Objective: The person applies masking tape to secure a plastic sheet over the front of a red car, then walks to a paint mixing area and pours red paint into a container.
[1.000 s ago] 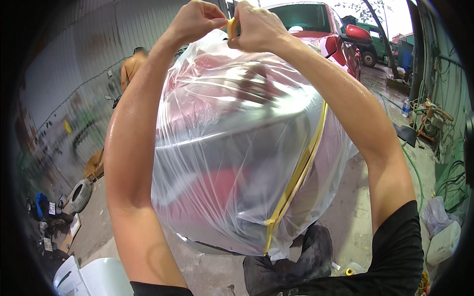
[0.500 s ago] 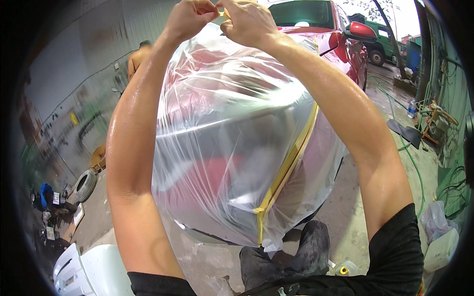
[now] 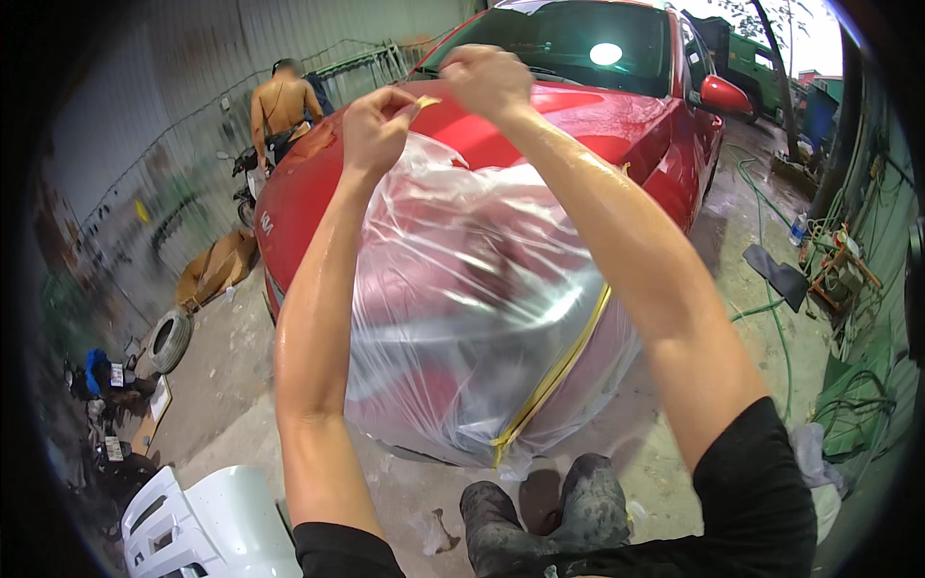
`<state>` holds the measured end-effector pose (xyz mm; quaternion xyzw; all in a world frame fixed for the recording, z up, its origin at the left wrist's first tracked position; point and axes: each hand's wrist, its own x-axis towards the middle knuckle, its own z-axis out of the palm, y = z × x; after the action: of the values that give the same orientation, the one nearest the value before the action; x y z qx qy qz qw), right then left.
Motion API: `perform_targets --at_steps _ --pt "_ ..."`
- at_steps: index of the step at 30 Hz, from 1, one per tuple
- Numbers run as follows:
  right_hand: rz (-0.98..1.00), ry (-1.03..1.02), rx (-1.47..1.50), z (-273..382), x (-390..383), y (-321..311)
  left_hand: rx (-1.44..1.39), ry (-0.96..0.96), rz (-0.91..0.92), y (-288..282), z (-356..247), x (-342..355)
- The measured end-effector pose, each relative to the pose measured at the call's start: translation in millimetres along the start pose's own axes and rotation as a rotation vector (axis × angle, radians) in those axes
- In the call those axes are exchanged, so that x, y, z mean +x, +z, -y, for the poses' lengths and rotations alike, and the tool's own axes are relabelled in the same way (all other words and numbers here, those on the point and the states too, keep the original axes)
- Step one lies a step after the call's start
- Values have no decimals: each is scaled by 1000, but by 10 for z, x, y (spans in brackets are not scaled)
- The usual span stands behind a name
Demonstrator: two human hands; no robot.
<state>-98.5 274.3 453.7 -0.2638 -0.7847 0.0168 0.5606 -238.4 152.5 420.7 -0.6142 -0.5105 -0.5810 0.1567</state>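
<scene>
"What is the left hand (image 3: pixel 379 130) doing?"

"Pinching a small, flat scrap of yellow tape (image 3: pixel 428 100) between thumb and fingers; the end pokes out toward the right hand (image 3: pixel 489 85)."

"And that right one?"

"Raised over the bonnet with its fingers curled in, apart from the left. It is blurred, so I cannot tell whether it grips anything."

"Where is the plastic?"

"The clear film (image 3: pixel 462 289) drapes over the front of the red car (image 3: pixel 617 120), below the hands and between the forearms. It is thin and crinkled, full of shiny creases, and its upper edge bunches into a whitish, ragged fold."

"Anything firmer on it?"

"A narrow yellow strip (image 3: pixel 554 385) slants down its right side to a pointed lower corner. Above the film, the bare bonnet is smooth and glossy."

"And around?"

"On the rough, stained floor (image 3: pixel 231 385) at left lies a moulded white panel (image 3: pixel 236 515) with slots. Beyond it, near the corrugated wall (image 3: pixel 193 67), stands a round grey tyre (image 3: pixel 171 340)."
</scene>
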Motion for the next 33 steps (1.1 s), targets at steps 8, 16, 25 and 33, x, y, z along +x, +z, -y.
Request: perform_targets --at_steps 8,16,25,33 --pt "317 124 375 -208 -534 -1203 -223 -680 -68 -933 1301 243" --pt "604 737 175 -230 -2583 -2412 -222 -985 2 -462 1931 188" --pt "522 1336 139 737 -3565 -2919 -460 -976 55 -364 2196 14" --pt "591 1241 158 817 -3126 -2528 -152 -944 149 -327 2119 63"
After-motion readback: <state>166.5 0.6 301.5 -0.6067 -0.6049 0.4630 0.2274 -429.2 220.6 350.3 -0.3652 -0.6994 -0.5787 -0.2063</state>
